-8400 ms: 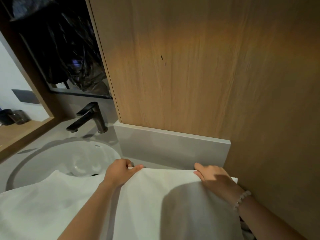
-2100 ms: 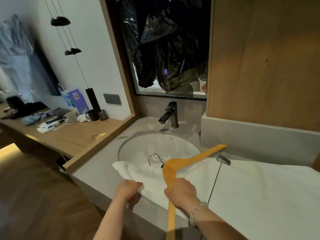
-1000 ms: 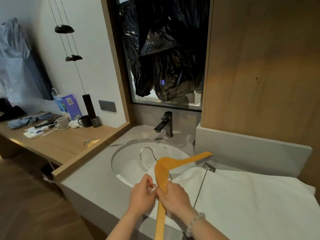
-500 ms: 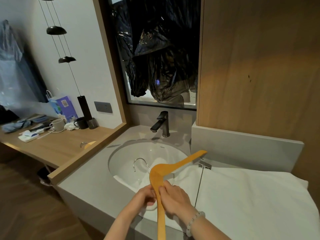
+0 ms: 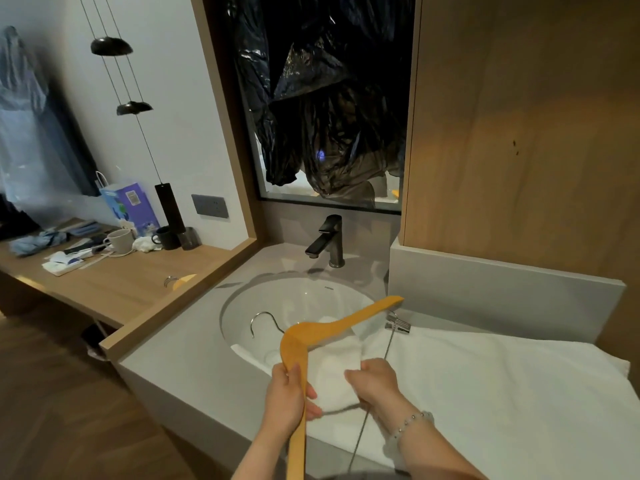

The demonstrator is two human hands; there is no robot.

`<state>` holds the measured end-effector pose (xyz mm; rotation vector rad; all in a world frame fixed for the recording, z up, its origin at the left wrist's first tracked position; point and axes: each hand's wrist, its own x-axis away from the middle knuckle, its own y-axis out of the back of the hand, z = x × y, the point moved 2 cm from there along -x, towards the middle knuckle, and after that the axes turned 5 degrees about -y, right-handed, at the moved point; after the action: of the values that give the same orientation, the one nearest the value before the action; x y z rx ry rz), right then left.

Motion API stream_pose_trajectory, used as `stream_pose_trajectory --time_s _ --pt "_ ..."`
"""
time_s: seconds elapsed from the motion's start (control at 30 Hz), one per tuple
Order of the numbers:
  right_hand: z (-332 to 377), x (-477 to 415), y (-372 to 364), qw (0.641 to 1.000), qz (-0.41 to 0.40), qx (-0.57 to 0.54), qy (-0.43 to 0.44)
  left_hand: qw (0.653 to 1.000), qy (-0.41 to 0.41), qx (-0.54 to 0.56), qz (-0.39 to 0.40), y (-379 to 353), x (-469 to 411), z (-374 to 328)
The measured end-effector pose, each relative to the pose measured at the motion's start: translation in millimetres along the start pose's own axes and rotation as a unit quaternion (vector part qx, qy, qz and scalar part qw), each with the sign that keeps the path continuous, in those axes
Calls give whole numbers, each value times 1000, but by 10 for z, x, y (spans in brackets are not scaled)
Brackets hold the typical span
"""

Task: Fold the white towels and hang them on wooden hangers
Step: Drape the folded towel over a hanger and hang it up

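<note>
Above towel (image 5: 502, 393), hanger (image 5: 332, 332); behind, sink (image 5: 311, 296); left, desk (image 5: 131, 289).

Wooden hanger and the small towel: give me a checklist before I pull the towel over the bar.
1. Left hand grips the wooden hanger: ok.
2. Right hand pinches the small towel: ok.
3. Small towel shows between the wood and the metal bar: ok.
4. Towel draped evenly over the bar: cannot tell, the hands hide it.
5. Hook free, above the sink: ok.
6. Clip open or shut: cannot tell.
</note>
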<state>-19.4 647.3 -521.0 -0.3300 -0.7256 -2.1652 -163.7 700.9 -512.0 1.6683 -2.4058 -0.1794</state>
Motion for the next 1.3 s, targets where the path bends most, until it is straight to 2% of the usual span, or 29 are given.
stream_pose_trajectory --time_s 0.17,0.3,0.5,0.57,0.67,0.77,0.9,0.93,1.0,1.07,1.17,1.3 --pt "68 138 308 999 -12 4 53 993 -16 -67 -93 73 -42 -26" --pt "-33 220 569 998 -3 10 58 989 -16 -94 -109 30 -42 -23" --pt "-245 370 1203 998 6 -34 48 990 -17 -78 -113 -20 -84 -64" --pt "-405 401 1453 996 6 -77 36 991 -18 -75 -111 -63 -65 -88" --pt "-702 458 1827 980 -6 -197 -14 990 0 -75 -119 -123 -45 -61" --pt "-918 520 1983 976 5 -206 -65 991 8 -68 -118 -166 -13 -14" --pt "-864 416 1868 974 36 -215 -67 991 8 -60 -123 -213 18 17" --pt "-833 351 1831 980 22 -189 -66 991 9 -58 -124 -224 18 23" --pt "-784 239 1780 987 -57 -140 -49 991 15 -55 -124 -239 12 31" --pt "-741 177 1783 988 -112 -104 9 991 22 -51 -124 -247 11 33" --pt "-740 220 1901 986 -135 -77 67 991 28 -48 -122 -264 21 38" --pt "-841 348 2307 980 -174 -63 76 992 39 -47 -112 -322 17 54"
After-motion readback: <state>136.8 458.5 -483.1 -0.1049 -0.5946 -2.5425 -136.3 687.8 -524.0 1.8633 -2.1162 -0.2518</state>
